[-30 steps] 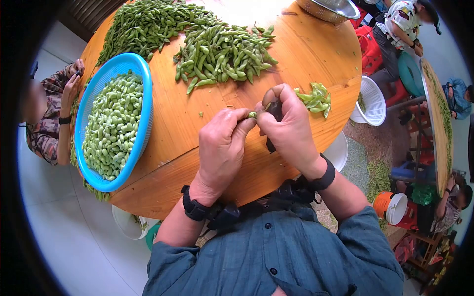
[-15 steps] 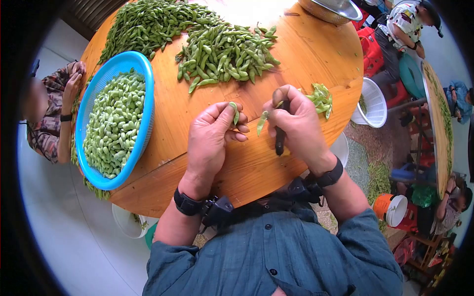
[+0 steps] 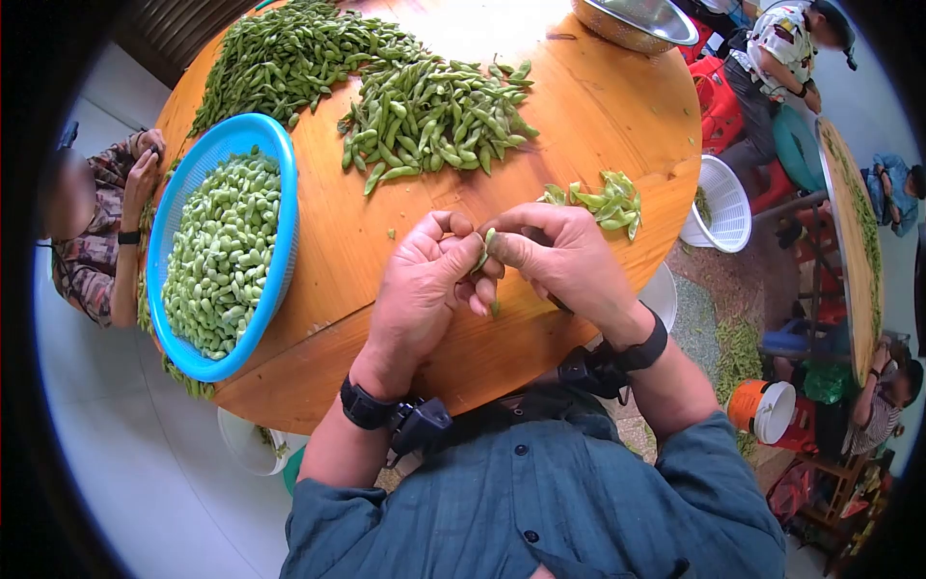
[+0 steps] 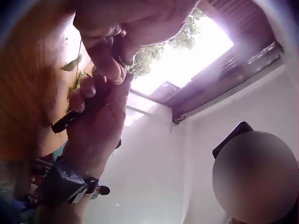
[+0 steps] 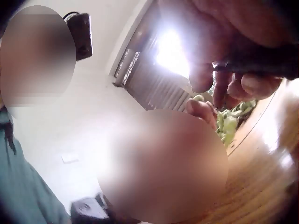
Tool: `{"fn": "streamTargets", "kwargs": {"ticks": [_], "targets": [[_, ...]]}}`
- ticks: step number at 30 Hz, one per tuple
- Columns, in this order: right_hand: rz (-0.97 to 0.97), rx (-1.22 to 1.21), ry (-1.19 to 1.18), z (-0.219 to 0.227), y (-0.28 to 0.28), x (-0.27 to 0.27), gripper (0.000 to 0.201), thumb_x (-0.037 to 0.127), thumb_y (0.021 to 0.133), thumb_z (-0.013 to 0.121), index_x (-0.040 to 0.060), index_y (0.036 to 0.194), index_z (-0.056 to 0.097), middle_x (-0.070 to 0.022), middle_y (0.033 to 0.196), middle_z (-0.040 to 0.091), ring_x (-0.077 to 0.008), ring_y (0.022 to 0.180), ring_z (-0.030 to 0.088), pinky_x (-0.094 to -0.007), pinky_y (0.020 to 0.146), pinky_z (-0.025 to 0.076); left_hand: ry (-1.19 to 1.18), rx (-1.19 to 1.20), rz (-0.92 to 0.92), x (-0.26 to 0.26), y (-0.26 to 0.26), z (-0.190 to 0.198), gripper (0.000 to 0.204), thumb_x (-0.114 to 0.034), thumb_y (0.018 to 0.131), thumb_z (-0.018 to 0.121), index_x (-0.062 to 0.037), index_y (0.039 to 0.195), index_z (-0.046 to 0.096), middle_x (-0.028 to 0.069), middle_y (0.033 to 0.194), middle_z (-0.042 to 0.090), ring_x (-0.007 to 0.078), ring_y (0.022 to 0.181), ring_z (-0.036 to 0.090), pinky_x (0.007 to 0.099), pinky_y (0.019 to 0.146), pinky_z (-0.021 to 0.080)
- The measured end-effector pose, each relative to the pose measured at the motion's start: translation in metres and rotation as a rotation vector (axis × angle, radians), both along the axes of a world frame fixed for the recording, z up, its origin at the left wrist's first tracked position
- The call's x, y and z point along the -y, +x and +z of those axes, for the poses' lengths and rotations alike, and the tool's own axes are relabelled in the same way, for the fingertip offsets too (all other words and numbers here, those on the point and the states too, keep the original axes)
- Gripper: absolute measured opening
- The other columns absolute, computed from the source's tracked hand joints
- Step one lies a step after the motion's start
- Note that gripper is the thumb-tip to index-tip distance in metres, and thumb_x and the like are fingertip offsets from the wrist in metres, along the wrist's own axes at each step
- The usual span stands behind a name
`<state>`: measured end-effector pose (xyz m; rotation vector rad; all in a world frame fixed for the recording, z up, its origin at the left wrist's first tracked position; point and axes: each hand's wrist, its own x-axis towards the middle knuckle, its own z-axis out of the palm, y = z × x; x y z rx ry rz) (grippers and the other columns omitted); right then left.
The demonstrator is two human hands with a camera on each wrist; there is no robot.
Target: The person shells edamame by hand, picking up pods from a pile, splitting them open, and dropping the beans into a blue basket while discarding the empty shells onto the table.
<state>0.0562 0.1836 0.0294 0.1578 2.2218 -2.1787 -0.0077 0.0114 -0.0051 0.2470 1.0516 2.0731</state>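
Both hands meet over the near part of the round wooden table. Between thumb and forefinger, the left hand (image 3: 422, 280) pinches a green pod (image 3: 485, 247), its fingers curled beneath. My right hand (image 3: 569, 265) touches the same pod's upper end with thumb and forefinger. A dark handled tool (image 4: 65, 122) lies inside the right hand's curled fingers, seen in the left wrist view; only a bit shows from the head. Left of the hands stands a blue basket (image 3: 287, 207) of shelled beans (image 3: 220, 256). Beyond them lies a heap of whole pods (image 3: 434, 116).
Opened pods (image 3: 617, 203) lie on the table (image 3: 598, 116) right of the hands. A metal colander (image 3: 632, 34) sits at the far right edge. White basket (image 3: 723, 203) and bucket (image 3: 775, 410) stand off to the right. Another person (image 3: 96, 212) sits at the left.
The hands came together, parted, and are together again at a pod. The loose pod piece at the right fingertips half a second ago is gone from there.
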Motion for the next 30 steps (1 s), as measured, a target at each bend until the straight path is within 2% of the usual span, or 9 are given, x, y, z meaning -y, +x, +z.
{"fn": "streamTargets", "kwargs": {"ticks": [3, 6, 8, 11, 15, 18, 20, 23, 30], "targets": [[-0.006, 0.050, -0.009, -0.005, -0.003, 0.003, 0.015, 0.010, 0.089, 0.066, -0.0053, 0.092, 0.067, -0.0045, 0.077, 0.068, -0.0061, 0.070, 0.060, -0.0240, 0.063, 0.049, -0.133, -0.092, 0.044, -0.002, 0.003, 0.000, 0.019, -0.017, 0.100, 0.056, -0.0027, 0.110, 0.048, 0.0096, 0.085, 0.065, 0.0145, 0.065, 0.065, 0.0230, 0.053, 0.052], [-0.099, -0.130, 0.242, -0.021, -0.007, 0.004, 0.014, 0.010, 0.084, 0.069, -0.0030, 0.090, 0.069, -0.0086, 0.073, 0.066, -0.0123, 0.064, 0.061, -0.0285, 0.060, 0.049, -0.250, -0.172, 0.107, -0.007, 0.009, 0.006, 0.022, -0.022, 0.102, 0.052, -0.0024, 0.112, 0.049, 0.0084, 0.088, 0.065, 0.0138, 0.068, 0.065, 0.0230, 0.055, 0.053], [-0.121, -0.295, 0.570, -0.016, -0.010, 0.006, 0.012, 0.009, 0.079, 0.070, -0.0005, 0.086, 0.070, -0.0142, 0.072, 0.063, -0.0241, 0.061, 0.061, -0.0351, 0.057, 0.048, -0.261, -0.160, 0.136, -0.008, 0.012, 0.009, 0.024, -0.024, 0.103, 0.050, -0.0022, 0.113, 0.050, 0.0079, 0.090, 0.066, 0.0134, 0.070, 0.066, 0.0230, 0.057, 0.054], [-0.119, -0.287, 0.626, -0.011, -0.012, 0.012, 0.009, 0.008, 0.078, 0.069, 0.0007, 0.083, 0.070, -0.0168, 0.074, 0.062, -0.0324, 0.062, 0.060, -0.0395, 0.058, 0.047, -0.278, -0.154, 0.132, -0.007, 0.011, 0.008, 0.028, -0.028, 0.104, 0.047, -0.0021, 0.113, 0.052, 0.0069, 0.092, 0.066, 0.0135, 0.073, 0.066, 0.0229, 0.058, 0.054], [-0.113, -0.293, 0.706, -0.014, -0.016, 0.013, 0.009, 0.008, 0.078, 0.069, 0.0000, 0.081, 0.069, -0.0171, 0.075, 0.062, -0.0333, 0.064, 0.061, -0.0396, 0.058, 0.048, -0.223, -0.098, 0.102, -0.004, 0.006, 0.001, 0.027, -0.025, 0.104, 0.047, 0.0005, 0.110, 0.056, 0.0078, 0.093, 0.066, 0.0137, 0.073, 0.066, 0.0227, 0.060, 0.055], [-0.066, -0.286, 0.563, -0.015, -0.018, 0.008, 0.010, 0.009, 0.080, 0.069, -0.0007, 0.084, 0.070, -0.0168, 0.075, 0.064, -0.0284, 0.065, 0.063, -0.0362, 0.059, 0.049, -0.226, -0.081, 0.082, -0.002, 0.005, 0.002, 0.027, -0.021, 0.103, 0.047, 0.0023, 0.109, 0.059, 0.0086, 0.094, 0.067, 0.0143, 0.074, 0.067, 0.0227, 0.062, 0.057], [-0.011, -0.055, 0.378, -0.010, -0.016, 0.003, 0.012, 0.009, 0.084, 0.068, -0.0017, 0.088, 0.071, -0.0136, 0.076, 0.068, -0.0181, 0.066, 0.064, -0.0313, 0.060, 0.050, -0.240, -0.075, 0.073, -0.002, 0.004, 0.003, 0.027, -0.020, 0.103, 0.047, 0.0030, 0.110, 0.059, 0.0091, 0.095, 0.067, 0.0148, 0.075, 0.068, 0.0228, 0.062, 0.057], [-0.001, -0.042, 0.291, -0.003, -0.017, -0.002, 0.013, 0.009, 0.087, 0.066, -0.0020, 0.093, 0.072, -0.0074, 0.075, 0.069, -0.0076, 0.067, 0.060, -0.0256, 0.060, 0.048, -0.169, 0.023, 0.054, 0.000, 0.001, 0.003, 0.024, -0.015, 0.102, 0.045, 0.0042, 0.110, 0.058, 0.0134, 0.100, 0.068, 0.0187, 0.078, 0.069, 0.0234, 0.061, 0.057], [0.004, 0.063, 0.166, 0.003, -0.014, -0.006, 0.015, 0.010, 0.088, 0.067, -0.0004, 0.098, 0.072, -0.0002, 0.073, 0.066, -0.0017, 0.064, 0.050, -0.0211, 0.057, 0.044, -0.209, 0.022, 0.089, 0.001, 0.000, 0.002, 0.019, -0.017, 0.099, 0.055, -0.0002, 0.107, 0.060, 0.0053, 0.087, 0.065, 0.0093, 0.064, 0.060, 0.0206, 0.054, 0.051]]}}
